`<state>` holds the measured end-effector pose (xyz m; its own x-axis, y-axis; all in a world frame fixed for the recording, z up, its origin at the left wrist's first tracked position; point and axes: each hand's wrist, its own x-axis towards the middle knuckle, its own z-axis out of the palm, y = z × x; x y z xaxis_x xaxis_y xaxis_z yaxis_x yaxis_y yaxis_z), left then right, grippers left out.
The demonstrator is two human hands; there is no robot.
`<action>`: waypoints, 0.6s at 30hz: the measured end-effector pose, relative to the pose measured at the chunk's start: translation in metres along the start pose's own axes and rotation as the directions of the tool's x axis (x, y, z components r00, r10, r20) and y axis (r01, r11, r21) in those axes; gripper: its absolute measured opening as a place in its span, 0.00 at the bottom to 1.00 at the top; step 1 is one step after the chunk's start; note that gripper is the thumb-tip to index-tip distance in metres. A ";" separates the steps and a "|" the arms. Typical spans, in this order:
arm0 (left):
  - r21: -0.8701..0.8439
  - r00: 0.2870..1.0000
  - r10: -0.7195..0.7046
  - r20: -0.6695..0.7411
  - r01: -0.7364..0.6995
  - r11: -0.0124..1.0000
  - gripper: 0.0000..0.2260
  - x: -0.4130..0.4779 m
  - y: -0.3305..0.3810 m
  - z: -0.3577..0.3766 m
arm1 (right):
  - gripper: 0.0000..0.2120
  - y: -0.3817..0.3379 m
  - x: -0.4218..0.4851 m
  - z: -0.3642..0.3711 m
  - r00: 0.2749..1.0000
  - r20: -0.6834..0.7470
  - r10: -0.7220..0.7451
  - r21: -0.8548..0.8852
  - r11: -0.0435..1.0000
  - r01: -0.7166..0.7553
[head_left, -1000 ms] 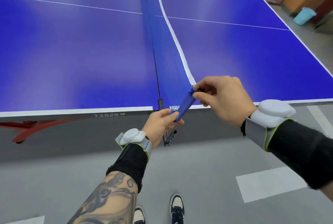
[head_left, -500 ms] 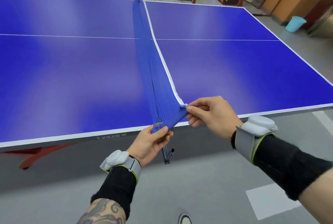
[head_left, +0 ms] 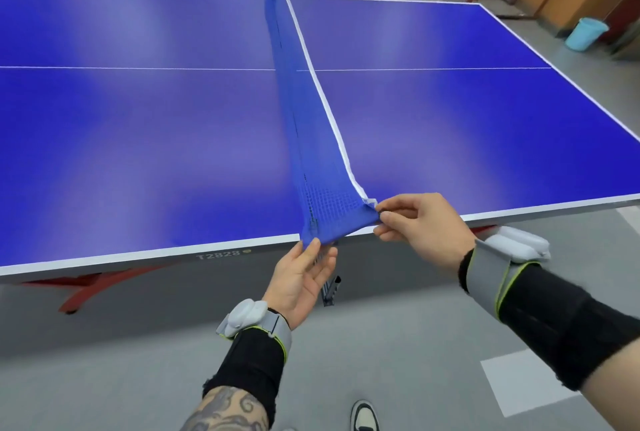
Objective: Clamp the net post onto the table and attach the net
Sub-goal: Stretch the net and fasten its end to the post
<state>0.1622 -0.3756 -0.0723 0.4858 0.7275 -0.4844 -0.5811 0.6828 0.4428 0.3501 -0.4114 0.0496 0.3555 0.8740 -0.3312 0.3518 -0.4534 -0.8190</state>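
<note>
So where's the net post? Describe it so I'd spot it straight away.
Start at the big blue table and follow its net to the near edge. Just under that edge, beside the left hand, a short post sticks down. It is dark metal, unlike the red table legs further left.

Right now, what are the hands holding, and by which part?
The net, near end: the right hand pinches its top corner at the white tape; the left hand touches its bottom corner with straight fingers.
</note>
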 end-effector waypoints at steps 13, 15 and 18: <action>-0.007 0.999 0.050 -0.017 -0.050 0.999 0.10 0.003 0.003 -0.002 | 0.08 0.011 -0.015 0.012 0.997 0.071 0.043 0.215 0.975 -0.058; 0.005 0.999 0.053 -0.012 -0.053 0.999 0.10 0.002 0.002 -0.004 | 0.07 0.014 -0.015 0.013 0.997 0.067 0.047 0.195 0.979 -0.060; 0.064 0.998 0.054 0.021 -0.056 0.996 0.11 -0.002 -0.004 -0.002 | 0.08 0.016 -0.015 0.014 0.997 0.071 0.032 0.203 0.978 -0.046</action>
<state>0.1619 -0.3796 -0.0747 0.4669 0.7649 -0.4438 -0.5642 0.6441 0.5165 0.3381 -0.4297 0.0351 0.3040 0.8692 -0.3900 0.1517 -0.4484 -0.8809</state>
